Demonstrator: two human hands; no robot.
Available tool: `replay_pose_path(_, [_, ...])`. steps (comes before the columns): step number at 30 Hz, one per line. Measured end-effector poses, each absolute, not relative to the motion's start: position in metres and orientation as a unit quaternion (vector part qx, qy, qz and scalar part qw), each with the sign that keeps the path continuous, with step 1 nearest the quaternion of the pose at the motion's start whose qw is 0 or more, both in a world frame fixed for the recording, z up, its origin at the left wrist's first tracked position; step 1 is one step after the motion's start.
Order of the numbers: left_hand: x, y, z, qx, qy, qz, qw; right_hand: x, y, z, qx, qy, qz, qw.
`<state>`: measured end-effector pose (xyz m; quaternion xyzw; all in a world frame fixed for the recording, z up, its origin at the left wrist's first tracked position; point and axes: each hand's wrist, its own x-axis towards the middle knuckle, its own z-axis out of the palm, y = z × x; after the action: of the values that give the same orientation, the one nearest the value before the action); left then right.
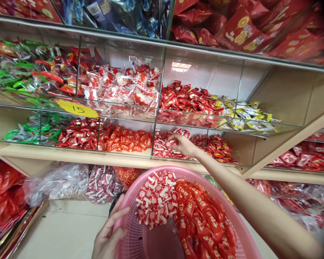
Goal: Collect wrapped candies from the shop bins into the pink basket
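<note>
My left hand (110,230) grips the left rim of a pink plastic basket (136,176), its thumb inside the wall. Red-and-white wrapped candies (156,198) fill the basket's left side, and orange-red wrapped candies (202,219) its right. Part of the basket's bottom shows between them at the front. Beyond the basket, my right hand (185,145) is inside a lower shelf compartment, over red-and-white wrapped candies (160,145). Its thumb and forefinger are apart at the candies' surface. The other fingers are partly hidden.
Glass dividers (153,144) separate the candy compartments. A glass shelf (118,115) with a yellow tag (77,108) marked 15 runs above my right hand. Below the wooden ledge (70,154) lie bags of candy (104,183) and a red plastic bag (4,194).
</note>
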<state>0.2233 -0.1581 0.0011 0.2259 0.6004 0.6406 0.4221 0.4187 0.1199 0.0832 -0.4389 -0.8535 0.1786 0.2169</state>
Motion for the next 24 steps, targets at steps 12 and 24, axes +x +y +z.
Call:
replay_pose_path(12, [0.211,-0.159,-0.009,0.250,0.603,0.603,0.458,0.400,0.117,0.096,-0.476,-0.870,0.071,0.104])
replay_pose_path(24, [0.223,-0.159,0.003,0.224,0.615,0.636,0.408,0.344,0.111,0.093,-0.571,-0.820,0.016,-0.040])
